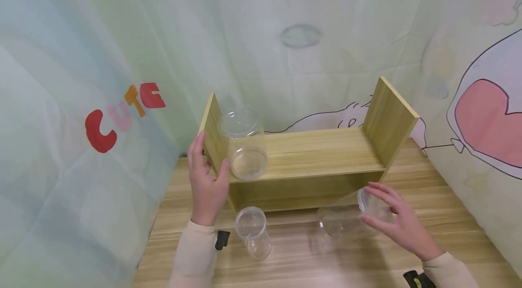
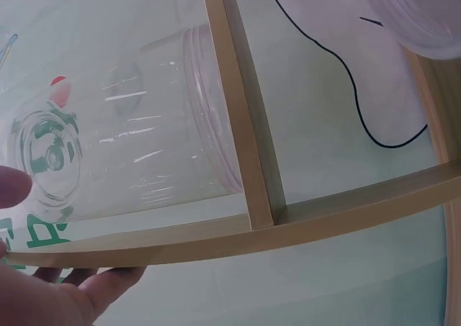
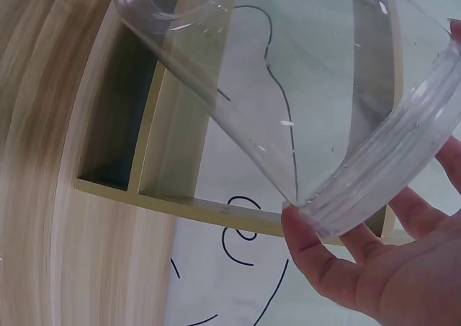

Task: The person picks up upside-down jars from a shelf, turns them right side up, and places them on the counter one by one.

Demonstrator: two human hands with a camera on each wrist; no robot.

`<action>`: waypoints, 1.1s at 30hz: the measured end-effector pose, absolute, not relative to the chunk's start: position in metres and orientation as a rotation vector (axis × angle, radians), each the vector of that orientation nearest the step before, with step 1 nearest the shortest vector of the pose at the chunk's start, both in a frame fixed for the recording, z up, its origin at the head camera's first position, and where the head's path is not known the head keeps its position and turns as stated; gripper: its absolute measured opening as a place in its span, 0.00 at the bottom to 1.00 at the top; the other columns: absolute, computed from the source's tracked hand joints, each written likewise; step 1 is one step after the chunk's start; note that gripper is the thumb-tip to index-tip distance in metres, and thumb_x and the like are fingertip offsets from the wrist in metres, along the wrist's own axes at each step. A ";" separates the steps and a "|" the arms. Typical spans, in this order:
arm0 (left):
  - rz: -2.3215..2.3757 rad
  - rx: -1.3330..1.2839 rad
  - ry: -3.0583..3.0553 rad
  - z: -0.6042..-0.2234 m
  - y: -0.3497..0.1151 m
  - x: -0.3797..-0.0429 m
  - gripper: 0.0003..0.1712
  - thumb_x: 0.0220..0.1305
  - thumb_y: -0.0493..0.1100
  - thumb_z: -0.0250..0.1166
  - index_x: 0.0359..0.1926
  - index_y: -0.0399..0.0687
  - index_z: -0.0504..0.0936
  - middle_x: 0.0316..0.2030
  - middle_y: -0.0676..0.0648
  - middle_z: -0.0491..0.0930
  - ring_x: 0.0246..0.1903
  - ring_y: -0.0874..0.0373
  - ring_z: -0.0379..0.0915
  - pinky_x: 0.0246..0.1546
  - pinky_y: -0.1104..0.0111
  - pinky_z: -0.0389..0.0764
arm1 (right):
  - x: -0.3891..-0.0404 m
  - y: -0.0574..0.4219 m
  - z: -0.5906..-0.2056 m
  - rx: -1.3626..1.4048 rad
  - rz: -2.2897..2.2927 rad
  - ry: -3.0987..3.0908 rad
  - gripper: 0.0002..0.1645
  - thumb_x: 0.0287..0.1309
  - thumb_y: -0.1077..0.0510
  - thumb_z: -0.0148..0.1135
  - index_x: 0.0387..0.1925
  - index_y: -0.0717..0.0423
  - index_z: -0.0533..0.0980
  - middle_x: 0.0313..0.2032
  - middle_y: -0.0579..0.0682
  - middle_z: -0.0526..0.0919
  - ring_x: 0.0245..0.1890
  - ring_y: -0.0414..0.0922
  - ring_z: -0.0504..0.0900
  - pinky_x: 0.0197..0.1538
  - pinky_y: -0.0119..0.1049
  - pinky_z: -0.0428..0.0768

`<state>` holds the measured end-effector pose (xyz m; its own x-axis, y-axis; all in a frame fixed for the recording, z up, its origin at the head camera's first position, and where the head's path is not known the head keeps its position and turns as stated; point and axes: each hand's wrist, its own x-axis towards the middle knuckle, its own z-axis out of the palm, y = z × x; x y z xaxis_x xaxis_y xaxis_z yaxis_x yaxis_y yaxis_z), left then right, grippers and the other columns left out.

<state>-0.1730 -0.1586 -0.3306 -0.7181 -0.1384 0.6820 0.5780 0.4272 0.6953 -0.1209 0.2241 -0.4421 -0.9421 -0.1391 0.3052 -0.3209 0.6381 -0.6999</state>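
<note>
A large clear plastic jar (image 1: 244, 143) stands at the left end of the wooden shelf (image 1: 318, 152), beside its side panel. My left hand (image 1: 208, 183) straddles that panel's front edge, its fingers along the outer face and its thumb close to the jar; in the left wrist view the fingers show beyond the panel (image 2: 180, 252). My right hand (image 1: 401, 220) holds another clear jar (image 3: 288, 103) by its ridged lid end (image 3: 396, 153), thumb and fingers spread around it. This jar lies tilted on its side in front of the shelf's right part, base toward the left.
A smaller clear jar (image 1: 253, 233) stands upright on the wood-grain table (image 1: 293, 265), near my left wrist. The shelf has a low lower compartment (image 1: 293, 192) and a raised right side panel (image 1: 389, 120). A printed curtain (image 1: 195, 52) hangs behind and on both sides.
</note>
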 end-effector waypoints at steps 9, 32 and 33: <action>-1.347 -0.374 -1.984 -0.331 -0.158 -0.175 0.40 0.49 0.19 0.55 0.65 0.35 0.55 0.61 0.36 0.54 0.53 0.40 0.59 0.44 0.45 0.71 | -0.124 0.227 -0.445 0.444 1.053 -2.608 0.37 0.36 0.53 0.75 0.53 0.52 0.73 0.56 0.55 0.67 0.50 0.55 0.68 0.36 0.55 0.75; -1.349 -0.353 -2.014 -0.332 -0.159 -0.174 0.40 0.49 0.19 0.54 0.65 0.37 0.55 0.60 0.36 0.55 0.52 0.41 0.58 0.46 0.45 0.70 | -0.126 0.230 -0.461 0.472 0.763 -2.617 0.33 0.29 0.49 0.76 0.44 0.55 0.79 0.52 0.57 0.70 0.45 0.58 0.65 0.38 0.56 0.68; -1.354 -0.352 -2.015 -0.332 -0.159 -0.174 0.40 0.49 0.19 0.54 0.65 0.37 0.55 0.60 0.36 0.55 0.52 0.41 0.58 0.46 0.45 0.70 | -0.126 0.231 -0.462 0.472 0.753 -2.617 0.33 0.29 0.49 0.76 0.44 0.55 0.79 0.52 0.57 0.70 0.45 0.59 0.65 0.38 0.57 0.68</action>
